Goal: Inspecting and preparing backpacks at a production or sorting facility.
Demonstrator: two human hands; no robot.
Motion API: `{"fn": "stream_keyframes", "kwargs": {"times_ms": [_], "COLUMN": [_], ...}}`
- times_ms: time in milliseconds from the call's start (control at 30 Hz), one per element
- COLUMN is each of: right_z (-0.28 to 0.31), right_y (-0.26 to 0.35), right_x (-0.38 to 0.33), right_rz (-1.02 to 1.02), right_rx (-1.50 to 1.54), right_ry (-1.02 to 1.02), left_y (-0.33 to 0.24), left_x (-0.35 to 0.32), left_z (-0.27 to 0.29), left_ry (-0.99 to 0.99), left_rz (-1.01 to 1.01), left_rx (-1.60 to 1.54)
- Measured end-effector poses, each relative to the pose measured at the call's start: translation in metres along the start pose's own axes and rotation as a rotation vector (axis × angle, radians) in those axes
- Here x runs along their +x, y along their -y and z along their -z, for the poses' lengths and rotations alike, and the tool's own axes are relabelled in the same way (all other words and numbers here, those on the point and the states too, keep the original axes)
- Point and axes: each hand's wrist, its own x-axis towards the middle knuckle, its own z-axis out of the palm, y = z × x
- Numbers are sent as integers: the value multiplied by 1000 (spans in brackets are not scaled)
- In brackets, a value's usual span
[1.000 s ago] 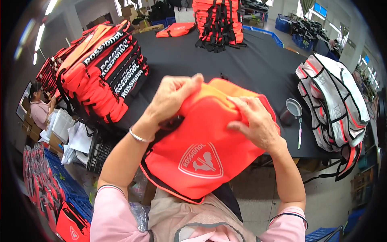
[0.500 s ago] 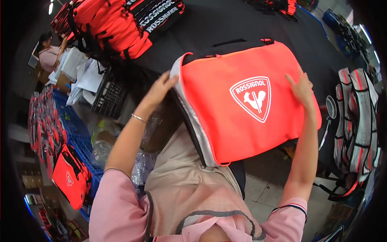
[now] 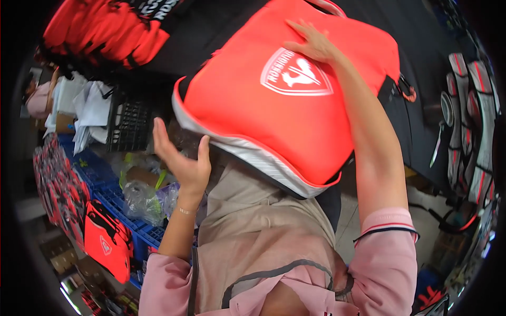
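The black worktop point(image 3: 419, 137) lies partly under the red bag point(image 3: 279, 110), now turned askew. Upon the bag, the right grip point(image 3: 316, 46) rests flat, grasping nothing. The left grip point(image 3: 187, 167) has released the bag and stands beside it; the right alone seems to steady it.

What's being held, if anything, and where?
Nothing seems gripped: the right hand lies spread on the front of the red bag; the left hand is open near its grey side.

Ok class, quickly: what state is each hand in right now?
Left hand: open, gripping nothing.
Right hand: open, spread against the face of the rectangular orange-red fabric bag.
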Motion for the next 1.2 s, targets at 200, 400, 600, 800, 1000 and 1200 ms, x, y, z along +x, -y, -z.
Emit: {"fn": "stream_keyframes", "kwargs": {"times_ms": [200,400,600,800,1000,1200], "right_z": [30,97,105,149,188,213], "right_y": [60,102,132,164,176,179], "right_x": [-55,-248,-290,-274,-260,-228], "right_rz": [192,-43,202,128,160,443], "right_rx": [304,706,503,973,553,-73], "right_ry": [-343,354,188,497,-66,-870], "left_y": [-85,-93,-145,-192,-198,-200], "left_x": [6,16,85,131,167,172], "left_z": [-16,-26,-5,45,61,54], "left_ry": [880,1350,1753,1676,931,4], "left_rz": [-768,-690,-204,-575,-982,-1169], "left_rx": [-86,-138,-516,-79,-48,-73]}}
